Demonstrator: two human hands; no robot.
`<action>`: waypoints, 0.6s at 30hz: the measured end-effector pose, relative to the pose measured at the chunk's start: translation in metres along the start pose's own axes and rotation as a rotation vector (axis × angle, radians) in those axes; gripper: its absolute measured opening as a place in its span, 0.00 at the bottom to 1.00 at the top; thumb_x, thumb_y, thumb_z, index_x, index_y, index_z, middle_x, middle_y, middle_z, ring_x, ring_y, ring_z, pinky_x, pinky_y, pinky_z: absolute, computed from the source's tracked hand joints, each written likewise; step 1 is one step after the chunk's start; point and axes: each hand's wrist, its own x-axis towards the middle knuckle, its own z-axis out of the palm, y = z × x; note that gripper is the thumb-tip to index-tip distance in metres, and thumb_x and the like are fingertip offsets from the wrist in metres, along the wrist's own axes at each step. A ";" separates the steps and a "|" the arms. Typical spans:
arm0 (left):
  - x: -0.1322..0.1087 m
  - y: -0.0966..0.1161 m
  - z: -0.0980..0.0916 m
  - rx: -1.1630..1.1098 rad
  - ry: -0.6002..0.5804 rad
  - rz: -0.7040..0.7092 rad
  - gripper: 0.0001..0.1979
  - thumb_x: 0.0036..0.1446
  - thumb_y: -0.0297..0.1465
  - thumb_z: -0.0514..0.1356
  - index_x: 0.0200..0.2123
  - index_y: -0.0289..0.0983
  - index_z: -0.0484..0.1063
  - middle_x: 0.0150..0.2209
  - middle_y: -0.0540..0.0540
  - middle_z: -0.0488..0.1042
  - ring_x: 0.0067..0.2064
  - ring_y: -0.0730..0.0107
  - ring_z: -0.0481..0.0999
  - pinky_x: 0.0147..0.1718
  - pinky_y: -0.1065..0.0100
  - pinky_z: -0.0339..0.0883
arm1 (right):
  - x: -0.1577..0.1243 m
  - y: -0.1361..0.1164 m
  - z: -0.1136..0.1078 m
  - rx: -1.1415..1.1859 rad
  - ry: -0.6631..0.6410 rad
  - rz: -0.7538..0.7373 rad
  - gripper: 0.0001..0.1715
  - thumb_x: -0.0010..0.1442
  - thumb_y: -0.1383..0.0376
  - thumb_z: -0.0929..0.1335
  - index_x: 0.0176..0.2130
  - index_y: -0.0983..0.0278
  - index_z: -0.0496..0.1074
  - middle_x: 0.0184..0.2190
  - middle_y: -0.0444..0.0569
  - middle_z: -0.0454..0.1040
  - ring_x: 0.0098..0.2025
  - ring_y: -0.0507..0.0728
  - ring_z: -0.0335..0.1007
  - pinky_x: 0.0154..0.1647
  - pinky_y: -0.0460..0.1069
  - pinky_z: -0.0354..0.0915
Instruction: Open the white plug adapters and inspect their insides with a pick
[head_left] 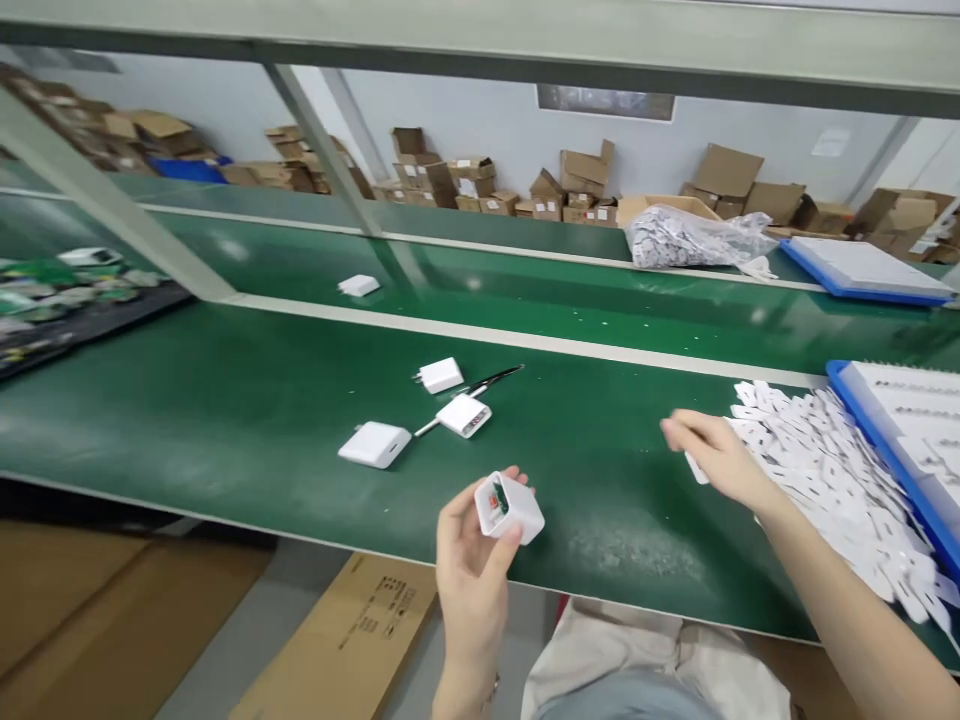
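My left hand (471, 575) is closed around a white charger housing (528, 512). Its open end faces up and left, showing a green circuit board with a reddish part inside. To the right, my right hand (718, 462) pinches a small flat white plastic piece (697, 469), partly hidden by the fingers. That hand is beside a heap of similar white pieces (844, 480). Beyond my left hand lie a white charger (373, 445), a second one (441, 376) with prongs showing, and an open-ended housing (472, 420). A thin dark-tipped tool (496, 378) touches or passes behind that housing.
A blue tray (889, 455) with white parts borders the heap. At left sits a black tray (97, 325) of circuit boards. Past the pale divider (525, 343) are another charger (359, 286), a bag of white parts (667, 238) and a second blue tray (840, 287). A metal post (142, 215) slants up at left.
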 end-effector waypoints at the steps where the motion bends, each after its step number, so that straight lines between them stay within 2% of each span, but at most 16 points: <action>1: -0.003 -0.001 -0.005 0.001 0.015 -0.033 0.22 0.57 0.38 0.70 0.53 0.43 0.70 0.55 0.39 0.80 0.54 0.53 0.83 0.51 0.56 0.80 | 0.028 -0.009 0.019 -0.100 -0.108 -0.070 0.23 0.71 0.59 0.63 0.25 0.61 0.65 0.24 0.42 0.67 0.30 0.53 0.65 0.34 0.50 0.64; 2: -0.007 -0.001 -0.008 0.008 0.020 -0.066 0.23 0.57 0.40 0.71 0.53 0.43 0.70 0.55 0.38 0.80 0.53 0.52 0.83 0.51 0.55 0.80 | 0.056 -0.019 0.040 -0.201 -0.196 -0.140 0.19 0.70 0.61 0.65 0.27 0.62 0.69 0.28 0.44 0.72 0.36 0.55 0.70 0.40 0.52 0.67; 4: -0.017 0.002 -0.010 0.039 0.046 -0.122 0.25 0.55 0.43 0.71 0.52 0.43 0.70 0.54 0.37 0.81 0.52 0.50 0.83 0.49 0.56 0.80 | 0.110 -0.039 0.089 -0.391 -0.309 -0.271 0.09 0.69 0.62 0.68 0.39 0.65 0.75 0.41 0.49 0.77 0.47 0.58 0.74 0.51 0.57 0.70; 7: -0.030 0.007 -0.012 0.112 0.137 -0.174 0.29 0.50 0.49 0.72 0.50 0.42 0.71 0.53 0.36 0.81 0.53 0.48 0.82 0.47 0.57 0.79 | 0.167 -0.065 0.153 -0.609 -0.407 -0.446 0.17 0.69 0.59 0.70 0.54 0.64 0.73 0.55 0.53 0.74 0.54 0.61 0.73 0.55 0.61 0.71; 9: -0.036 0.008 -0.016 0.152 0.204 -0.213 0.31 0.47 0.53 0.72 0.49 0.42 0.72 0.53 0.35 0.81 0.53 0.46 0.82 0.46 0.58 0.78 | 0.187 -0.074 0.180 -0.694 -0.455 -0.551 0.19 0.69 0.58 0.69 0.56 0.63 0.72 0.57 0.54 0.73 0.55 0.61 0.73 0.55 0.61 0.72; 11: -0.038 0.007 -0.022 0.170 0.250 -0.260 0.32 0.45 0.55 0.72 0.48 0.43 0.72 0.53 0.36 0.81 0.51 0.46 0.82 0.45 0.59 0.77 | 0.197 -0.075 0.192 -0.737 -0.503 -0.638 0.19 0.69 0.59 0.70 0.55 0.64 0.72 0.56 0.54 0.74 0.54 0.61 0.74 0.55 0.61 0.72; 14: -0.032 0.007 -0.030 0.159 0.284 -0.279 0.32 0.45 0.55 0.72 0.48 0.43 0.72 0.53 0.36 0.81 0.52 0.47 0.82 0.46 0.59 0.77 | 0.201 -0.069 0.195 -0.746 -0.554 -0.698 0.18 0.69 0.59 0.70 0.54 0.65 0.73 0.55 0.53 0.74 0.54 0.61 0.74 0.55 0.61 0.72; 18: -0.018 0.015 -0.029 0.153 0.216 -0.211 0.29 0.48 0.51 0.72 0.48 0.42 0.72 0.53 0.37 0.81 0.54 0.48 0.81 0.48 0.59 0.76 | 0.196 -0.067 0.195 -0.652 -0.517 -0.620 0.18 0.68 0.59 0.70 0.54 0.66 0.73 0.53 0.54 0.75 0.50 0.59 0.76 0.51 0.59 0.74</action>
